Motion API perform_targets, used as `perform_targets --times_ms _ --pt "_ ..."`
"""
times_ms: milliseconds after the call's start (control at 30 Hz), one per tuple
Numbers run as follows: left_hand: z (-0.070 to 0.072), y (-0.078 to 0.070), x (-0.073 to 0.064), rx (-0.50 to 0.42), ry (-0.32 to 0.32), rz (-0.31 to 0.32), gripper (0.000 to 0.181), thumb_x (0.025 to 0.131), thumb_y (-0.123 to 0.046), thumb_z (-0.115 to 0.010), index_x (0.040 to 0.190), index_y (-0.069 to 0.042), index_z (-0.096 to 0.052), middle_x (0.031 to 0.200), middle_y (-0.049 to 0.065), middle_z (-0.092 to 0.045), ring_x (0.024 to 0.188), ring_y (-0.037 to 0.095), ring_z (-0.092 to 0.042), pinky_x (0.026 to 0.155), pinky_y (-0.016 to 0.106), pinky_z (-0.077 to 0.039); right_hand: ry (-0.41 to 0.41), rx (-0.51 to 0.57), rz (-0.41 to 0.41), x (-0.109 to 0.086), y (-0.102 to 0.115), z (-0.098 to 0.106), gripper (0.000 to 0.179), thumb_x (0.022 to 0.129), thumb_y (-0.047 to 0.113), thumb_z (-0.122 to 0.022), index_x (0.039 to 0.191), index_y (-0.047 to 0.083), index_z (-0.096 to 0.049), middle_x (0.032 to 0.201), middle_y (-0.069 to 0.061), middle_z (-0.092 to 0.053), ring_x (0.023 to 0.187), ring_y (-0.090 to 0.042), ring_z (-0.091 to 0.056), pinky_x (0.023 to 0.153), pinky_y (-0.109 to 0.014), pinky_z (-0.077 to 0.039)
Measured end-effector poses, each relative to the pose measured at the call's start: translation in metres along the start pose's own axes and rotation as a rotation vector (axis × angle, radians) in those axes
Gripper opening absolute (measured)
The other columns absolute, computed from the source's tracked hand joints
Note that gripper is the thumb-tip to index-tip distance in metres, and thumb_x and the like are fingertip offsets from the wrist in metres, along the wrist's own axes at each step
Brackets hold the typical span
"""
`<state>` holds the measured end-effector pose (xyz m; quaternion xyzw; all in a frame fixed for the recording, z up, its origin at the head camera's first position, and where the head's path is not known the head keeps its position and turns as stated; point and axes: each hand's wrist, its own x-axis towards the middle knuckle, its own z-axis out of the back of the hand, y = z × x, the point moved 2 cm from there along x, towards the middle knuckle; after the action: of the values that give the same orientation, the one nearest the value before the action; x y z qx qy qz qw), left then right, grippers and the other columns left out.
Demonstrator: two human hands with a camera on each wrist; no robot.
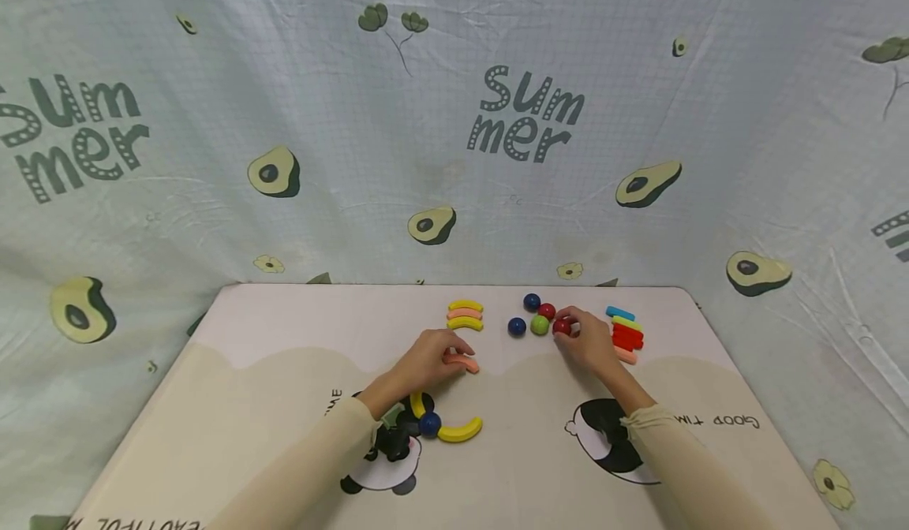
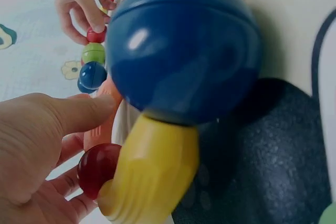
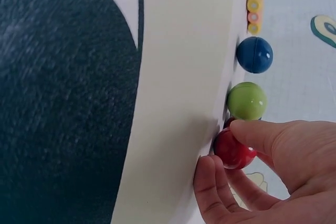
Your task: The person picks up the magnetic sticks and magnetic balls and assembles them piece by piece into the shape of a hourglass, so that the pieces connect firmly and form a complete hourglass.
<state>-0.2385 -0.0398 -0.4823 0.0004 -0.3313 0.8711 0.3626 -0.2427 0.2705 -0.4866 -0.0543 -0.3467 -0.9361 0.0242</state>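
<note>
A smooth salmon-pink curved piece (image 1: 465, 363) is near the middle of the pale table (image 1: 540, 451), pinched between thumb and fingers of the left hand (image 1: 426, 356); a dark red ball (image 2: 98, 170) shows by those fingers. The right hand (image 1: 588, 342) grasps a glossy red ball (image 1: 562, 327), just beside a glossy green ball (image 1: 540, 325). 2 dark-blue balls (image 1: 517, 326) sit near. Beyond the left hand, 3 yellow and salmon curved pieces (image 1: 465, 322) form a row.

Glossy red ball (image 3: 233, 150), matt creased cloth backdrop (image 1: 341, 120)
</note>
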Motion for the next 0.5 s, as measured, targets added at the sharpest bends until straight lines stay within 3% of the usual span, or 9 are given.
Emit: perform_targets --times_ms 300,500 --pt "-0.002 0.001 0.001 -0.022 -0.002 -0.035 0.013 0.089 -0.008 -0.08 0.101 -0.002 -0.08 0.096 0.006 -0.077 0.08 0.019 -0.062 0.072 0.025 -0.048 0.021 0.023 0.018 -0.006 0.003 0.0 0.036 0.093 0.004 -0.072 0.128 0.004 -0.063 0.123 -0.021 -0.066 0.1 -0.034 -0.063 0.09 -0.049 -0.056" --pt "-0.005 0.002 0.002 -0.017 -0.025 -0.036 0.014 0.09 -0.011 -0.08 0.101 -0.003 -0.08 0.096 0.005 -0.077 0.078 0.018 -0.06 0.07 0.024 -0.046 0.038 0.042 0.083 -0.015 0.006 -0.001 0.035 0.093 0.005 -0.074 0.126 0.004 -0.064 0.122 -0.019 -0.067 0.099 -0.032 -0.065 0.088 -0.046 -0.058"
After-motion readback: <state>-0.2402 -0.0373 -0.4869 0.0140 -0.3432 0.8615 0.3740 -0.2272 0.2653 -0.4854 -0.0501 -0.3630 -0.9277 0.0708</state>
